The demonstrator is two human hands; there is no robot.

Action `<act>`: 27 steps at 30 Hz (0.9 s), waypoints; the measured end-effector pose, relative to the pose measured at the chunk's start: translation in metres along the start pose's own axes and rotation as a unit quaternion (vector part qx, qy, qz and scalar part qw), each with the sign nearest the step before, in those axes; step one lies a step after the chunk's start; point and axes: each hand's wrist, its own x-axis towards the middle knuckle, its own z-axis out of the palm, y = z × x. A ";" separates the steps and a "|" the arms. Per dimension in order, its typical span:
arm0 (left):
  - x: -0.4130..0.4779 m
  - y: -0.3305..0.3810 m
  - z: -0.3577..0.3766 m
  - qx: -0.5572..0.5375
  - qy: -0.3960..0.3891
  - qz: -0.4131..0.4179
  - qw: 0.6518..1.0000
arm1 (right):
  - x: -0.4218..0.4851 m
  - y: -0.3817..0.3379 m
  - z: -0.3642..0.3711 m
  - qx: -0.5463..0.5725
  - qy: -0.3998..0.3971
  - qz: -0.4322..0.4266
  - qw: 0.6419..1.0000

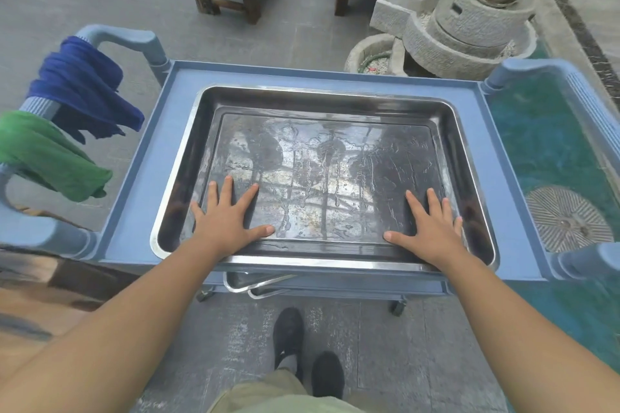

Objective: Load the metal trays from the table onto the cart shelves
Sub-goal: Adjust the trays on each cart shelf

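While the metal tray sits on the cart's top shelf, left hand and right hand press flat, fingers spread, inside it, gripping nothing.

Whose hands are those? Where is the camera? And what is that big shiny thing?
The camera sits on a person's head and looks down, so you even see their shoes. The left hand and the right hand lie flat, fingers spread, inside a big metal tray. They grip nothing; they only press on it. The tray sits on the top shelf of a blue cart. Other trays peek out from underneath. A blue cloth and a green cloth hang at the cart's side.
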 end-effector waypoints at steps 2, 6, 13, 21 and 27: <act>-0.005 -0.001 0.003 -0.007 0.000 -0.001 1.000 | -0.004 0.000 0.003 0.001 -0.001 -0.001 1.000; -0.015 -0.003 0.007 -0.017 0.000 -0.001 1.000 | -0.012 0.001 0.005 0.006 -0.002 -0.003 1.000; -0.022 -0.006 0.010 -0.023 0.005 0.003 1.000 | -0.024 0.001 0.007 0.005 0.000 -0.001 1.000; -0.020 -0.008 0.014 -0.013 0.007 0.003 1.000 | -0.025 -0.001 0.007 -0.002 -0.001 0.003 1.000; -0.018 -0.006 0.011 -0.004 0.007 0.008 1.000 | -0.021 -0.002 0.007 -0.010 0.006 0.004 1.000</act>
